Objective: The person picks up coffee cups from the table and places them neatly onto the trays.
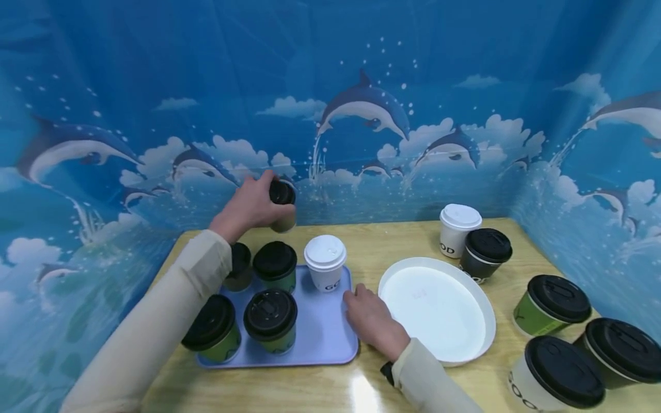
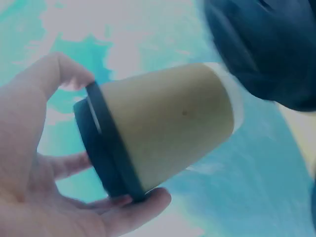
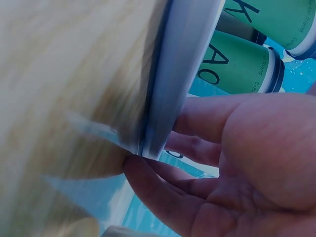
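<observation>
My left hand [image 1: 253, 203] grips a tan paper cup [image 2: 168, 123] by its black lid, with fingers and thumb around the lid's rim. In the head view the cup is raised behind the tray, against the blue backdrop; in the left wrist view its bare tan side shows. At the tray's right side, my right hand [image 1: 374, 321] pinches the rim of the lavender tray [image 1: 325, 327], thumb above and fingers at the underside. On the tray stand several black-lidded cups, among them a green one [image 1: 271, 324], plus a white-lidded white cup [image 1: 326, 265] at the back right.
A round white tray [image 1: 439, 310] lies right of my right hand. Behind it stand a white cup [image 1: 457, 232] and a black cup [image 1: 483, 255]. Further right are a green cup [image 1: 547, 307] and other black-lidded cups. A dolphin-print curtain [image 1: 330, 86] encloses the wooden table [image 1: 258, 390].
</observation>
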`<state>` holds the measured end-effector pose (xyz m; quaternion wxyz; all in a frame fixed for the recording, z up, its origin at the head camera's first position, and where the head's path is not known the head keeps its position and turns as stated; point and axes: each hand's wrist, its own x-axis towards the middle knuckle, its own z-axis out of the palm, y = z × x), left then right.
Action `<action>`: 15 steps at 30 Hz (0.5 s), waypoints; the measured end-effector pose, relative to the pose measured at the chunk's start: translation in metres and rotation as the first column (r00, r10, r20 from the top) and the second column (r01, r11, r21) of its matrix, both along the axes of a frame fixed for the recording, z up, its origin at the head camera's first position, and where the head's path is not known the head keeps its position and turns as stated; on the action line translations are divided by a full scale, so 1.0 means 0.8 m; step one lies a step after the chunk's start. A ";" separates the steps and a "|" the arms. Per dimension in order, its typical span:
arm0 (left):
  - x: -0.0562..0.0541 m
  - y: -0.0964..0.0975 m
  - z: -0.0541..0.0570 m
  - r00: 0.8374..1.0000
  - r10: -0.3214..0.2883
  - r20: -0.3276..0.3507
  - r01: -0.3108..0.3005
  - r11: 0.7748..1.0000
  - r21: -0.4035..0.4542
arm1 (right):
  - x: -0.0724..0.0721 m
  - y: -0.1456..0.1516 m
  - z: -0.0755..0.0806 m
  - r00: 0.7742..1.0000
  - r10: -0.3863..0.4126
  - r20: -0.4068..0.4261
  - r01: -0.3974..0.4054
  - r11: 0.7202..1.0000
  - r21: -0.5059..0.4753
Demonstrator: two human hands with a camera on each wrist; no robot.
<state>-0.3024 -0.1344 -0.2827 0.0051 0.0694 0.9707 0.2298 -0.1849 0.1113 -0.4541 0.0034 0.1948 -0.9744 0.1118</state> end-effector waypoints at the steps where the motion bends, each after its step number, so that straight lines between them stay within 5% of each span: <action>1: 0.009 0.003 0.007 1.000 0.009 -0.026 -0.008 1.000 0.020 | 0.000 0.000 0.000 1.000 -0.001 0.003 0.001 1.000 -0.002; 7: 0.076 0.018 0.041 0.976 0.021 -0.219 0.000 0.995 0.096 | 0.001 0.002 0.000 1.000 0.011 -0.014 -0.011 1.000 -0.021; 15: 0.166 0.031 0.054 0.886 -0.072 -0.458 0.139 0.984 0.114 | 0.003 0.002 0.003 0.999 0.024 -0.034 -0.025 0.999 -0.033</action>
